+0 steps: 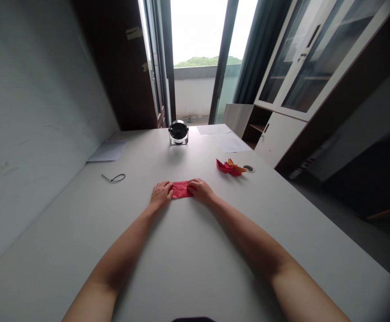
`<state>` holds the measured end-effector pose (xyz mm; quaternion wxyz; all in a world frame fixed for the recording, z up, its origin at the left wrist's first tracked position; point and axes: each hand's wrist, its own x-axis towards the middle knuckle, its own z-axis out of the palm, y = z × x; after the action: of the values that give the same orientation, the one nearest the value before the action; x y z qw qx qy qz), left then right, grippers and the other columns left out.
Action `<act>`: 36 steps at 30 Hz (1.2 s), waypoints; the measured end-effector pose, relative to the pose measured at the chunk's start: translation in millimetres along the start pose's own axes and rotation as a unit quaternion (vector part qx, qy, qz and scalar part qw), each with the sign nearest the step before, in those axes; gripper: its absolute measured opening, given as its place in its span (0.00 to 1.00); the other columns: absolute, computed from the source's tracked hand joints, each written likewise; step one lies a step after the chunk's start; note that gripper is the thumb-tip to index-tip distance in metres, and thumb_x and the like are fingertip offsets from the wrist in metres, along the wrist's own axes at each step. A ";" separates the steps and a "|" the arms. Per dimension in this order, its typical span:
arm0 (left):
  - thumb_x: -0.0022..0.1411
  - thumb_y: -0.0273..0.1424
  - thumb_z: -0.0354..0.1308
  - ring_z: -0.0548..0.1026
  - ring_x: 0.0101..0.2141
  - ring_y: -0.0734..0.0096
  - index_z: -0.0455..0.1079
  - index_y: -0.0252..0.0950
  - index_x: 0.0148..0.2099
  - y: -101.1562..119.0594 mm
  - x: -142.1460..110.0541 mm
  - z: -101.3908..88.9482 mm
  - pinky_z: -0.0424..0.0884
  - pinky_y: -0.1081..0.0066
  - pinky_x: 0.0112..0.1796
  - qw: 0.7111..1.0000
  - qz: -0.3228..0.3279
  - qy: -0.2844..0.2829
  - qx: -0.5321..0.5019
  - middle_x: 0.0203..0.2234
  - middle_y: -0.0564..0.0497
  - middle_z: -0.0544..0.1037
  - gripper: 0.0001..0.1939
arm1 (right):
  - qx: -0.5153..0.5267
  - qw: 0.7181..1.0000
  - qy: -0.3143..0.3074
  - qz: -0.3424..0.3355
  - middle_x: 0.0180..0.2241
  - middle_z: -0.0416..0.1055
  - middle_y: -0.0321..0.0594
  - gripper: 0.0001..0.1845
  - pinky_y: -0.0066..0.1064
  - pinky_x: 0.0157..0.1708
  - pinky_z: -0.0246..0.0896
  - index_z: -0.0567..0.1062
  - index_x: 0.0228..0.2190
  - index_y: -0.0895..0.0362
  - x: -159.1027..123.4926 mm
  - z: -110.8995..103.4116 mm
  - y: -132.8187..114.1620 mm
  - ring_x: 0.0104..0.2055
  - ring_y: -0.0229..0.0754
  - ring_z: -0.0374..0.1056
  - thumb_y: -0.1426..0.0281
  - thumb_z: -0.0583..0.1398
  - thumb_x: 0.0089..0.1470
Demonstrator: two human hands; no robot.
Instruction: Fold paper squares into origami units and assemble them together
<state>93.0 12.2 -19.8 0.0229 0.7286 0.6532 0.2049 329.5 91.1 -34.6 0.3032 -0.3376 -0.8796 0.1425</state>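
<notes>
A creased piece of red origami paper (181, 189), folded into a flat rectangle, lies on the white table (181, 250). At its left end, my left hand (161, 193) has its fingers bent over the edge, gripping the paper. My right hand (200, 189) grips the other end with curled fingers, the fingertips pressed on the surface. Both palms hide the short ends of the paper. Beyond my right hand sit folded paper figures, a red one (229, 168) and an orange one (237, 166), overlapping each other.
A roll of tape (249, 169) lies beside the paper figures. To the left is a black cable tie (114, 179), with paper sheets (107, 151) by the wall. A round metal-framed device (178, 132) stands near the far edge, and more sheets (230, 142) lie at the far right.
</notes>
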 end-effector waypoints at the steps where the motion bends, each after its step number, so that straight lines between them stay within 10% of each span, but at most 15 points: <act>1: 0.68 0.34 0.52 0.65 0.59 0.59 0.71 0.44 0.57 -0.4 0.0 0.2 0.58 0.58 0.61 1.000 0.001 0.001 0.000 0.59 0.47 0.71 0.17 | 0.000 1.000 0.000 -0.001 0.45 0.77 0.39 0.08 0.34 0.52 0.62 0.81 0.36 0.52 0.0 0.1 0.1 0.48 0.44 0.69 0.74 0.61 0.59; 36: 0.68 0.34 0.52 0.65 0.58 0.59 0.71 0.44 0.58 -0.9 -0.5 -0.4 0.58 0.58 0.61 1.000 0.003 -0.001 0.003 0.59 0.47 0.71 0.18 | 0.001 1.000 0.000 0.004 0.45 0.77 0.39 0.07 0.35 0.52 0.62 0.80 0.36 0.51 -0.2 0.5 -0.3 0.48 0.44 0.70 0.73 0.61 0.60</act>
<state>92.0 11.7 -19.8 0.0203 0.7310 0.6514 0.2024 329.1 90.6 -34.9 0.3025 -0.3409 -0.8783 0.1445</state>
